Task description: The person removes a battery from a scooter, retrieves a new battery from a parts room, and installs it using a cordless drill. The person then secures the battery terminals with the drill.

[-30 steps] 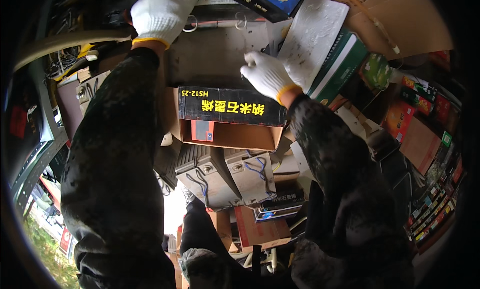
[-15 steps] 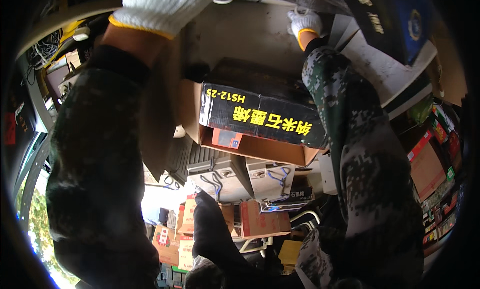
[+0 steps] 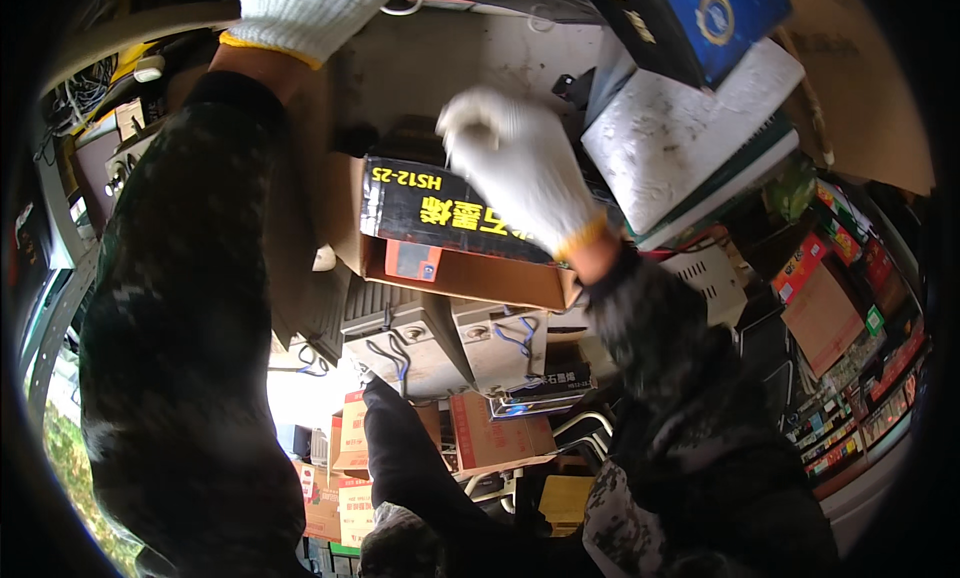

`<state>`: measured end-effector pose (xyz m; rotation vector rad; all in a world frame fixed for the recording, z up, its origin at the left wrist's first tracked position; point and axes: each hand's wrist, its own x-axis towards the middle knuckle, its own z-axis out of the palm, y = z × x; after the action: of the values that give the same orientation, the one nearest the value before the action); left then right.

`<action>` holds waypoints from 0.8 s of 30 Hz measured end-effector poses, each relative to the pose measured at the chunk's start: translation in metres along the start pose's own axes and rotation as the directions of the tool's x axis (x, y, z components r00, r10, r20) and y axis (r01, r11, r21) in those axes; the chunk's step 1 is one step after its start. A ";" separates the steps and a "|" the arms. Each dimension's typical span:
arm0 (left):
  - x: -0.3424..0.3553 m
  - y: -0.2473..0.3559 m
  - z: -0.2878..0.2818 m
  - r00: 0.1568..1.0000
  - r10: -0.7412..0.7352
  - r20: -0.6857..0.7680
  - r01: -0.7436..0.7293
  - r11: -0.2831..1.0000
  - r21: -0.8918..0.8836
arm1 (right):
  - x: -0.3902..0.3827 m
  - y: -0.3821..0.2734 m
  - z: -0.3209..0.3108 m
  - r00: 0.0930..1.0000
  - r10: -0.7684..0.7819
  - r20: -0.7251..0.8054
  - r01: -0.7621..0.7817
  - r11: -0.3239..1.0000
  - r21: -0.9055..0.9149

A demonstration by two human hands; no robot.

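Observation:
My right hand (image 3: pixel 520 168), in a white knitted glove with a yellow cuff, is above the right part of a black box (image 3: pixel 450 210) with yellow lettering. Its fingers are slightly blurred and loosely curled, with a gap by the thumb and nothing visible in it. The black box rests in an open brown carton (image 3: pixel 470 281), where a small orange and grey packet (image 3: pixel 411 261) lies along the near side. My left hand (image 3: pixel 310 16), gloved alike, is at the top edge; its fingers are out of the picture, so what it touches is hidden.
A blue and black box (image 3: pixel 715 23) sits at the upper right on a white foam slab (image 3: pixel 690 138). Below the carton are grey metal cases (image 3: pixel 405 338) with blue wires and a red-brown carton (image 3: pixel 495 433). Colourful packages (image 3: pixel 875 348) fill the right side. Cables (image 3: pixel 85 90) hang upper left.
My right hand has come back from the far right to over the black box. The view has shifted, so the scene sits further left. My left hand stays at the top.

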<state>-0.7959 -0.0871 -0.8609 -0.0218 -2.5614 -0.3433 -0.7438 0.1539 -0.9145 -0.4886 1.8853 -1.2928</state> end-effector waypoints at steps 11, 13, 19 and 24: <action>0.016 0.065 -0.068 0.965 0.190 0.183 -0.236 0.930 0.281 | -0.287 -0.102 -0.024 0.998 -0.055 0.002 0.055 0.998 -0.024; -0.001 0.110 -0.095 0.919 -0.249 0.306 0.215 0.966 0.142 | -0.313 -0.125 -0.027 0.967 0.249 -0.051 -0.233 0.950 0.210; -0.171 0.315 -0.259 0.431 -0.634 0.642 0.892 0.407 -0.197 | -0.361 -0.166 -0.015 0.973 0.020 -0.230 -0.002 0.997 0.079; -0.299 0.404 -0.304 -0.105 -0.477 0.873 0.622 -0.716 -0.317 | -0.405 -0.166 0.031 0.988 0.049 0.146 -0.008 0.963 -0.270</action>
<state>-0.3488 0.2446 -0.6732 1.7668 -1.0001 -2.5507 -0.4871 0.3441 -0.6135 -0.6784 1.9391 -0.9553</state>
